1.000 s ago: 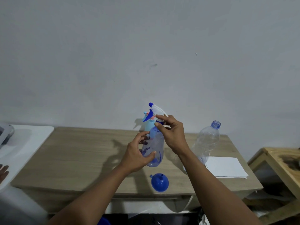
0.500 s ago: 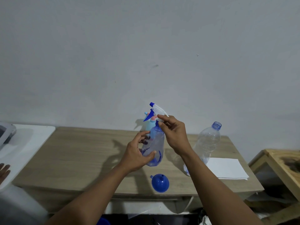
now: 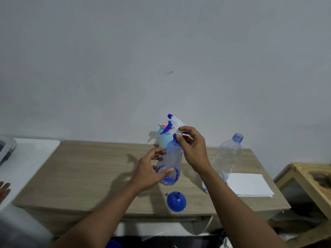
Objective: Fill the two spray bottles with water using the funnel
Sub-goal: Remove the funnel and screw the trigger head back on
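Note:
A clear blue-tinted spray bottle (image 3: pixel 172 161) stands near the middle of the wooden table (image 3: pixel 93 174). My left hand (image 3: pixel 149 171) grips its body. My right hand (image 3: pixel 192 149) pinches its white and blue trigger head (image 3: pixel 174 122) at the neck. Behind it, partly hidden, stands a light blue spray bottle (image 3: pixel 163 140) with a pink-orange trigger. A blue funnel (image 3: pixel 176 201) lies spout up on the table in front of the bottles. To the right, a clear uncapped plastic bottle (image 3: pixel 228 156) stands with some water at the bottom.
A stack of white paper (image 3: pixel 249 184) lies at the table's right end. A light wooden frame (image 3: pixel 308 179) stands to the right. A white surface (image 3: pixel 23 163) adjoins on the left, with another person's fingers (image 3: pixel 4 190) at its edge. A grey wall rises behind.
My right hand's fingers have shifted at the trigger head's neck and the head has turned slightly. My left hand keeps its grip on the bottle's body.

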